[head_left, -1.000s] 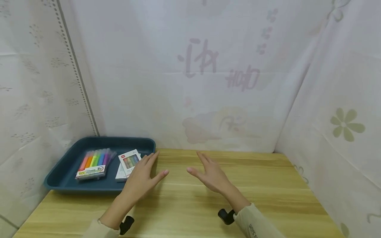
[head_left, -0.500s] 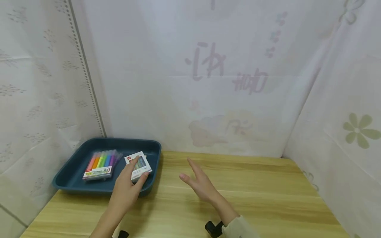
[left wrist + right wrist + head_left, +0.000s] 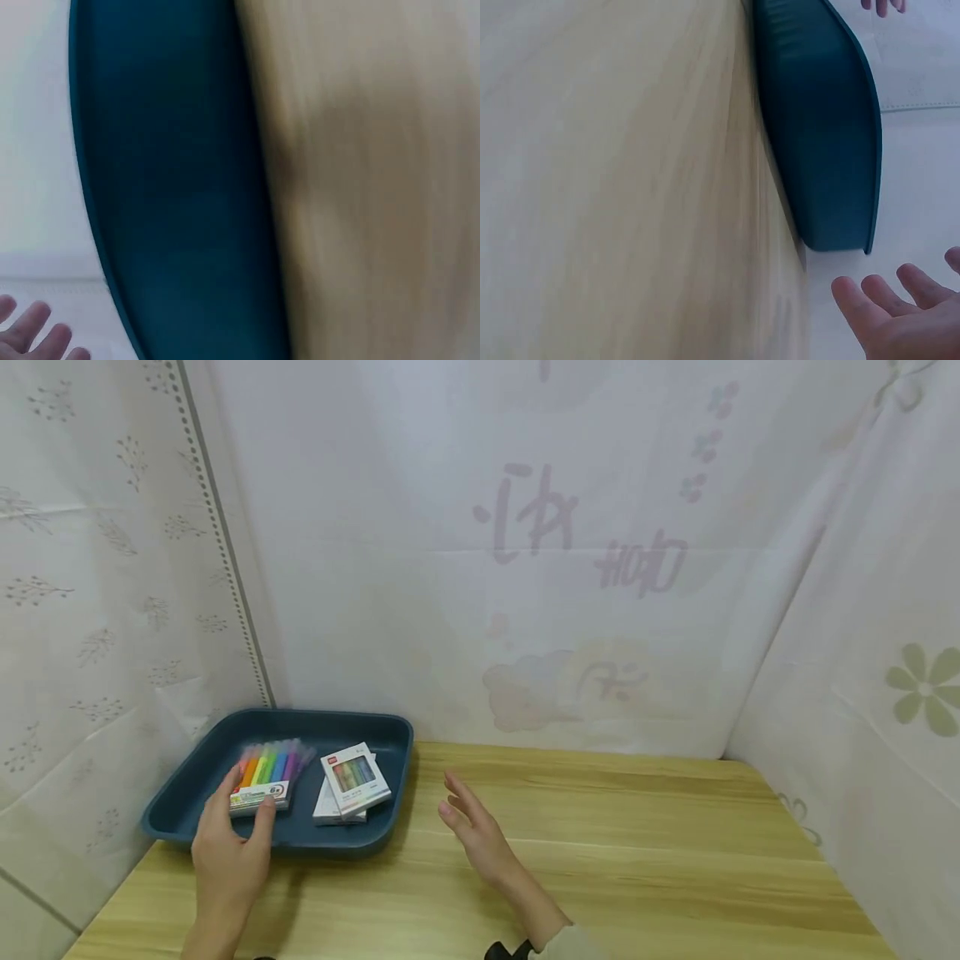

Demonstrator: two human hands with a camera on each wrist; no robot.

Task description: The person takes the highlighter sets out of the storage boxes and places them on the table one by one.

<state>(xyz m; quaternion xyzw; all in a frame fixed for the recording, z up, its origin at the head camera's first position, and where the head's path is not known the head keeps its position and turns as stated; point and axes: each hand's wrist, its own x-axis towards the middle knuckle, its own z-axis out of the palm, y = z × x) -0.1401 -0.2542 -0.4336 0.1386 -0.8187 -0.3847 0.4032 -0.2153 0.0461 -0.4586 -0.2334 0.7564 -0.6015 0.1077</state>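
My left hand [image 3: 228, 860] reaches over the near left part of a blue tray [image 3: 337, 846], at a clear pack of rainbow-coloured highlighters [image 3: 273, 768]. Its thumb and forefinger are spread and cover the pack's left edge; whether they touch it cannot be told. In the left wrist view its fingers [image 3: 28, 326] are apart with nothing between them. A white box with a window showing coloured sticks [image 3: 356, 781] lies at an angle on another white box [image 3: 324, 810], in the tray's right half. My right hand [image 3: 480, 839] hovers over the table right of the tray, fingers extended, holding nothing.
The wooden table [image 3: 637, 860] extends right of the tray. Pale patterned cloth [image 3: 420, 610] hangs behind it and along both sides. A black wrist mount [image 3: 508, 952] sits by my right sleeve [image 3: 573, 943].
My left hand has moved left, from the tray's right edge past the white boxes to the highlighter pack. The right hand has shifted slightly left and lower in the view. The head view has turned slightly left.
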